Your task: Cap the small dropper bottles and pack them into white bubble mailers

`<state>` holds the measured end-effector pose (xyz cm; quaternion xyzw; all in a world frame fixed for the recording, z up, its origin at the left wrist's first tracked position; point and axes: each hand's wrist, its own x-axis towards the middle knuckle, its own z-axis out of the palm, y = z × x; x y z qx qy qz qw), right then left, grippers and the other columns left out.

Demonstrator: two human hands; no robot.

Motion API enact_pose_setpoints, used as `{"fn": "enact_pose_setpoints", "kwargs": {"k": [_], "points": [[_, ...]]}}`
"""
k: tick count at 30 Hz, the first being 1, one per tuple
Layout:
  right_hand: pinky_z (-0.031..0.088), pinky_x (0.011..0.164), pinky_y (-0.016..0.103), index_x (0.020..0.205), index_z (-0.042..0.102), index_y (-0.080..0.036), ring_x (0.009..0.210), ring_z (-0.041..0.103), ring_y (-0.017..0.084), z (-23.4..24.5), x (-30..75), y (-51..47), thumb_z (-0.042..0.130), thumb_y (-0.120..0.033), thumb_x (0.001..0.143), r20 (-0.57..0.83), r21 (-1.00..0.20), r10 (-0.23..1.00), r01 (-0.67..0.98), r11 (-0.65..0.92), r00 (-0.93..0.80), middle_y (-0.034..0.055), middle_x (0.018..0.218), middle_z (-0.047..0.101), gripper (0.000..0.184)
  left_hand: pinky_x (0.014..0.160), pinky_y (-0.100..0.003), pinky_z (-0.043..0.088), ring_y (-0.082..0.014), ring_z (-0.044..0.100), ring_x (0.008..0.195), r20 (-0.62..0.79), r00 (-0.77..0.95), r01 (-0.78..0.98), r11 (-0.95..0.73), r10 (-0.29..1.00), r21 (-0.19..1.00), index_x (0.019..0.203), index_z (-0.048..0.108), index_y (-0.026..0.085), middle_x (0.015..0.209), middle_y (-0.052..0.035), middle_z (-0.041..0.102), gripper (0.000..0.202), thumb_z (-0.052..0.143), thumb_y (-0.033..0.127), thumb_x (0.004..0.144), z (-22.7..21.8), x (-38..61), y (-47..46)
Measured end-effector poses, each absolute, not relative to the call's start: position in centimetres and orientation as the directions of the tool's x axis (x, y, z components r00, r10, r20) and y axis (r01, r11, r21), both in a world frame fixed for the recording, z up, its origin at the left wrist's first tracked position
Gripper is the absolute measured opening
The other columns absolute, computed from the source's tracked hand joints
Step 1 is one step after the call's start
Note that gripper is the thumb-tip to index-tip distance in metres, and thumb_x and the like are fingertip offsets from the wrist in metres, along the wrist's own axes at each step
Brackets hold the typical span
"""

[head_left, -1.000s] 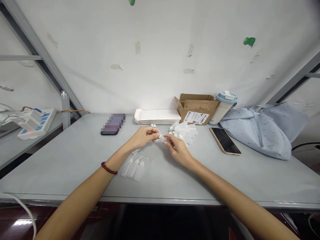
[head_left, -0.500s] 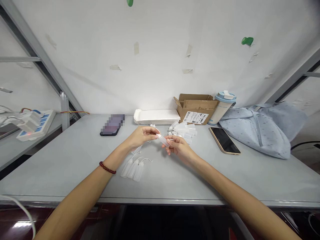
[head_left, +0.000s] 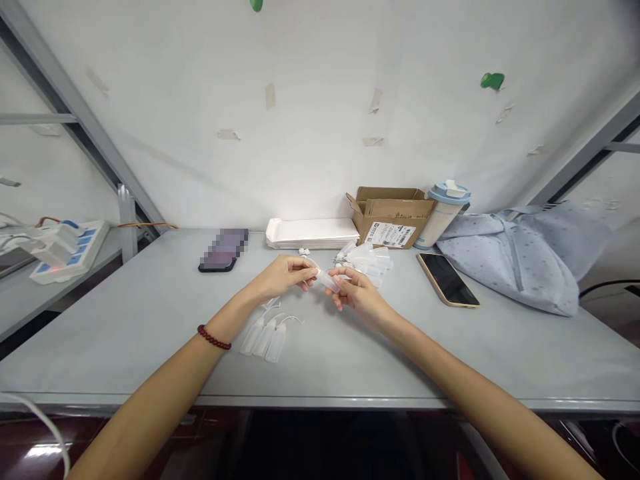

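As I follow this from afar, the translucent plastic tube is held just over the surface, nearer me than the cardboard box and left of it. My left hand keeps a narrow grip, pinching the tube's neck end; my right hand has its grip closed on the other end. I judge it light, thin-walled, springy and probably slick, so I favour fingertip pressure along the body. Three similar tubes, farther left of that box and nearer me, have thin cords that look too flimsy to lift by.
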<state>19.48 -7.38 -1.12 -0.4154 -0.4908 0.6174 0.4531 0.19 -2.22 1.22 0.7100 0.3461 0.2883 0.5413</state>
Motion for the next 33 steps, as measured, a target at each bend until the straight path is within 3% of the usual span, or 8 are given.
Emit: {"fn": "enact_pose_setpoints", "kwargs": {"k": [3, 7, 10, 14, 20, 24, 30, 33], "points": [[0.04, 0.05, 0.024, 0.09, 0.049, -0.019, 0.047, 0.048, 0.008, -1.2, 19.51, -7.38, 0.064, -0.047, 0.073, -0.076, -0.982, 0.968, -0.15, -0.115, -0.24, -0.0017, 0.066, 0.062, 0.036, 0.077, -0.03, 0.048, -0.0178, 0.059, 0.084, 0.071, 0.624, 0.166, -0.221, 0.778, 0.961, 0.089, 0.07, 0.018, 0.093, -0.0057, 0.066, 0.024, 0.065, 0.038, 0.077, 1.27, 0.03, -2.16], [0.039, 0.047, 0.023, 0.088, 0.046, -0.02, 0.045, 0.047, 0.007, -1.27, 19.48, -7.16, 0.06, -0.048, 0.075, -0.061, -0.99, 0.975, -0.111, -0.086, -0.215, -0.0025, 0.065, 0.061, 0.034, 0.081, -0.03, 0.047, -0.0179, 0.06, 0.087, 0.074, 0.615, 0.165, -0.221, 0.785, 0.961, 0.092, 0.07, 0.018, 0.095, -0.0053, 0.067, 0.025, 0.066, 0.037, 0.076, 1.24, 0.07, -2.19], [0.038, 0.045, 0.023, 0.088, 0.045, -0.02, 0.044, 0.046, 0.008, -1.31, 19.39, -6.99, 0.057, -0.049, 0.076, -0.008, -0.999, 0.98, -0.045, -0.017, -0.198, -0.0038, 0.064, 0.059, 0.033, 0.07, -0.029, 0.048, -0.0156, 0.061, 0.072, 0.029, 0.579, 0.228, -0.196, 0.815, 0.954, 0.086, 0.068, 0.015, 0.08, -0.0048, 0.067, 0.032, 0.059, 0.045, 0.081, 1.29, 0.27, -2.34], [0.036, 0.043, 0.023, 0.088, 0.045, -0.02, 0.043, 0.044, 0.008, -1.27, 19.28, -7.04, 0.053, -0.049, 0.079, 0.037, -0.999, 0.98, 0.016, 0.041, -0.198, -0.0044, 0.062, 0.057, 0.032, 0.053, -0.025, 0.042, -0.0102, 0.051, 0.047, -0.032, 0.537, 0.38, -0.208, 0.843, 0.901, 0.067, 0.061, 0.013, 0.054, -0.0003, 0.056, 0.04, 0.053, 0.048, 0.084, 1.52, 0.47, -2.57], [0.036, 0.044, 0.021, 0.086, 0.046, -0.02, 0.043, 0.043, 0.007, -0.98, 19.34, -7.18, 0.055, -0.047, 0.076, -0.05, -0.997, 0.982, -0.057, -0.061, -0.182, -0.005, 0.061, 0.056, 0.03, 0.064, -0.026, 0.047, -0.0133, 0.057, 0.069, 0.085, 0.603, 0.259, -0.295, 0.793, 0.92, 0.085, 0.066, 0.014, 0.085, -0.0048, 0.065, 0.027, 0.06, 0.039, 0.079, 1.54, 0.62, -2.7], [0.035, 0.043, 0.02, 0.085, 0.046, -0.02, 0.042, 0.042, 0.006, -0.85, 19.36, -7.16, 0.058, -0.046, 0.074, -0.094, -0.991, 0.979, -0.082, -0.11, -0.181, -0.0057, 0.059, 0.055, 0.03, 0.069, -0.027, 0.048, -0.0174, 0.058, 0.082, 0.112, 0.585, 0.274, -0.326, 0.803, 0.905, 0.087, 0.066, 0.014, 0.09, -0.0063, 0.065, 0.025, 0.062, 0.036, 0.076, 1.38, 0.72, -2.78], [0.037, 0.044, 0.022, 0.084, 0.045, -0.02, 0.043, 0.042, 0.007, -0.85, 19.23, -7.23, 0.053, -0.051, 0.078, -0.023, -0.999, 0.98, -0.043, -0.032, -0.199, -0.0052, 0.061, 0.055, 0.032, 0.065, -0.027, 0.049, -0.0132, 0.057, 0.066, 0.048, 0.595, 0.285, -0.266, 0.802, 0.921, 0.079, 0.065, 0.013, 0.076, -0.0035, 0.063, 0.029, 0.058, 0.042, 0.08, 1.43, 0.75, -2.77], [0.039, 0.047, 0.023, 0.091, 0.046, -0.02, 0.047, 0.045, 0.008, -1.27, 19.33, -7.1, 0.052, -0.048, 0.08, 0.063, -0.994, 0.984, 0.075, 0.076, -0.169, -0.0032, 0.066, 0.056, 0.031, 0.059, -0.026, 0.048, -0.0117, 0.056, 0.058, -0.021, 0.556, 0.294, -0.173, 0.831, 0.94, 0.07, 0.061, 0.013, 0.068, -0.0021, 0.061, 0.031, 0.062, 0.043, 0.077, 1.56, 0.77, -2.73]]}}
